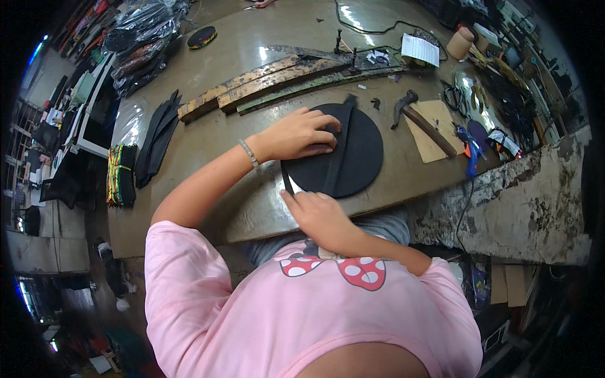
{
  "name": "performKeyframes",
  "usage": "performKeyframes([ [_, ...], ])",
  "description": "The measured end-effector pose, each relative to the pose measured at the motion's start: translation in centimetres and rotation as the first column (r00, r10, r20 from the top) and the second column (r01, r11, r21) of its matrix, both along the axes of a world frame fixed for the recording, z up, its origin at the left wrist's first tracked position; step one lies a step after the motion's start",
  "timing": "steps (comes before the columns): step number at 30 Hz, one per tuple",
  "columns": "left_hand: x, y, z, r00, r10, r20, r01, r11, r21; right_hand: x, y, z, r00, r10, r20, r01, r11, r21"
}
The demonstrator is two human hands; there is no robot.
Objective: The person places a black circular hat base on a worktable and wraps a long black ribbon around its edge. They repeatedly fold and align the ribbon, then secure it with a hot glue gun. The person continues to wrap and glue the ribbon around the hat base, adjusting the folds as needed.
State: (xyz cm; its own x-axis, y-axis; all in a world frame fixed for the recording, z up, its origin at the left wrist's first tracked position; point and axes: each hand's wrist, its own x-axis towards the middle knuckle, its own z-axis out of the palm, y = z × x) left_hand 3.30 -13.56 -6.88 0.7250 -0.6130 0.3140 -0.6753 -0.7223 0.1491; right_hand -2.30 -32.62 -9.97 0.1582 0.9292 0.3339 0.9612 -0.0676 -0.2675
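A flat round black disc (pixel 362 148) lies near the table's front edge, with a long black strip (pixel 339 151) across its top, the far end sticking out past the rim. My left hand (pixel 301 133) rests over the disc's left part, fingers curled down onto it; what is under the palm is hidden. Along the disc's lower left edge, a narrow black band (pixel 287 179) runs from below my left hand down to my right hand (pixel 322 219). My right fingers are closed on the band's near end.
Long worn wooden bars (pixel 252 85) lie beyond the disc. To the right are a hammer (pixel 428 129) on tan card, scissors (pixel 454 97) and a blue glue gun (pixel 469 148). Black strips (pixel 156 138) and a banded bundle (pixel 121 176) sit left. Plastic-wrapped goods (pixel 142 41) stand at the far left.
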Motion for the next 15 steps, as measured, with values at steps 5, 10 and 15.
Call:
performKeyframes([
  [5,-1.0,-0.5,-0.3,0.988,0.085,0.128,-0.101,0.987,0.123,1.7,-7.5,0.4,0.951,-0.109,-0.290,0.075,0.989,-0.127],
  [10,-1.3,-1.0,-0.5,0.974,0.218,0.063,-0.223,0.972,0.076,1.4,-15.1,-4.3,0.577,-0.251,-0.777,0.264,0.958,-0.113],
  [15,-0.8,-2.0,-1.3,0.885,0.458,0.081,-0.463,0.884,0.066,0.8,-25.1,-11.3,-0.164,-0.435,-0.885,0.600,0.668,-0.440],
])
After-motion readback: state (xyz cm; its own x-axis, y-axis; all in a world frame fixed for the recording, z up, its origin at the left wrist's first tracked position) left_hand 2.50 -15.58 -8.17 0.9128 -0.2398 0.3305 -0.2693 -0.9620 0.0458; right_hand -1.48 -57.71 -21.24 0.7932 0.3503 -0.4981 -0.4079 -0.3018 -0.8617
